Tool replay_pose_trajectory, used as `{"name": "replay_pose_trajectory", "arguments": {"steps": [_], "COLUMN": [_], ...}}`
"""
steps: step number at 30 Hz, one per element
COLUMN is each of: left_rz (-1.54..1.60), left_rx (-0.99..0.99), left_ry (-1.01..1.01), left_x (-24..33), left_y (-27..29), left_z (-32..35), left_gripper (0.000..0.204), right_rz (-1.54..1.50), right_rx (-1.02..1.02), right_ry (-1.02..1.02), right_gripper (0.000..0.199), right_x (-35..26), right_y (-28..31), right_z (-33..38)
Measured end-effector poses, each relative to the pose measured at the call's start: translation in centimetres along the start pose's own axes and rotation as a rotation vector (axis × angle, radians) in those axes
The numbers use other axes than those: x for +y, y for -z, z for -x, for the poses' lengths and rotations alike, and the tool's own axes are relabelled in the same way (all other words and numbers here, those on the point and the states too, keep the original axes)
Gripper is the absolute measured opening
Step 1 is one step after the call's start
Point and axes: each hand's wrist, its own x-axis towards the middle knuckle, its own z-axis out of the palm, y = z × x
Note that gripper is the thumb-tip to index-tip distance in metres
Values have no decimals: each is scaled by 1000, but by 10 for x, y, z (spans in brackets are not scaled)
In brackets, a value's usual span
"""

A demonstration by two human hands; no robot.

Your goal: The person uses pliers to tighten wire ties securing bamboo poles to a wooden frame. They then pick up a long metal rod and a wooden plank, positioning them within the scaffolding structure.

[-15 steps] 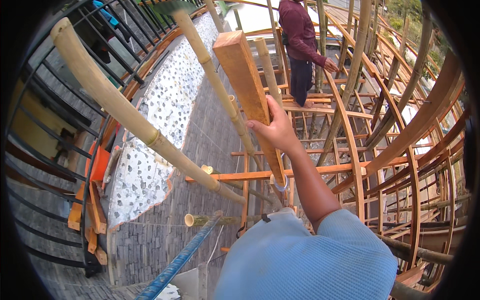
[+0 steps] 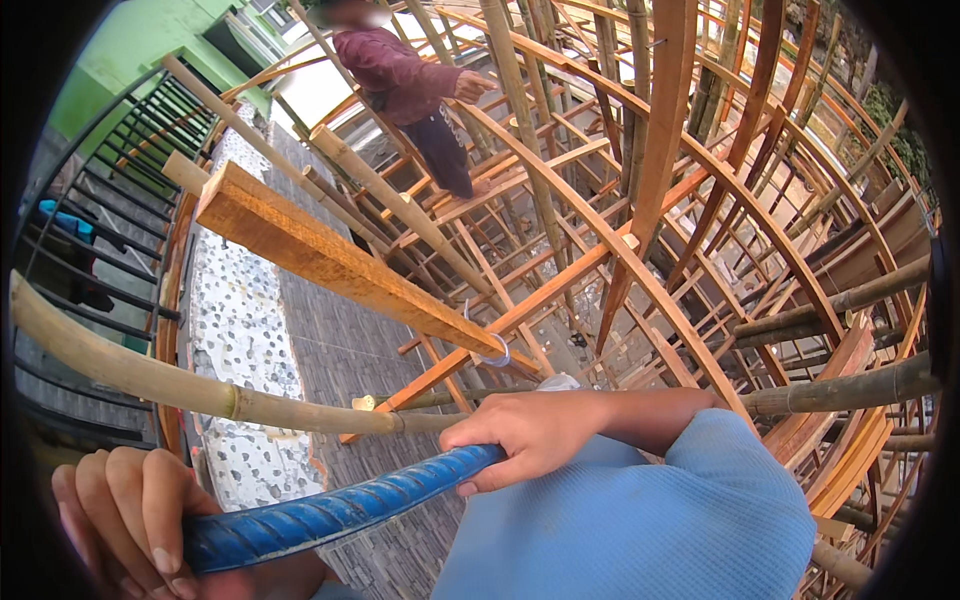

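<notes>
A thick blue ribbed bar (image 2: 340, 508) runs across my body, low in the view. My left hand (image 2: 135, 515) wraps its fingers round the left end of the bar. My right hand (image 2: 535, 435) is closed on it further right, close to my blue shirt. Just ahead, a squared timber post (image 2: 335, 270) stands free of both hands, with a pale loop (image 2: 493, 350) around its lower part. Between the post and my hands, a bamboo pole (image 2: 180, 390) curves across from the left.
To the right and ahead spreads a dense lattice of timber battens (image 2: 650, 270) and bamboo uprights, open underneath. A person in a maroon sleeve (image 2: 400, 70) stands on it. At left are a speckled white wall ledge (image 2: 240, 290) and black railings (image 2: 110, 190).
My right hand has let go of the timber post and taken hold of the blue bar. My left hand has come into view gripping it. The view has swung right.
</notes>
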Motion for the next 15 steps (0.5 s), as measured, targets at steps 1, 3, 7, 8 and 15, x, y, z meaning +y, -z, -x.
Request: {"name": "replay_pose_trajectory", "arguments": {"steps": [1,3,7,8,15], "left_rz": [-11,-236,-1591,-1734,-1352], "left_rx": [-17,-59,226,348,30], "left_ry": [100,84,-814,-883,-336], "left_x": [-20,-65,-117,-117,-151], "left_y": [-3,7,58,73,139], "left_z": [-11,-34,-79,-86,-128], "left_gripper": [26,43,67,53,45], "right_rz": [35,-16,17,37,61], "right_rx": [131,412,871,992,1834], "right_ry": [-39,-181,-204,-219,-157], "right_gripper": [27,25,33,34,39], "right_x": [6,21,55,64,103], "right_y": [2,8,36,44,79], "right_z": [6,20,65,81,200]}}
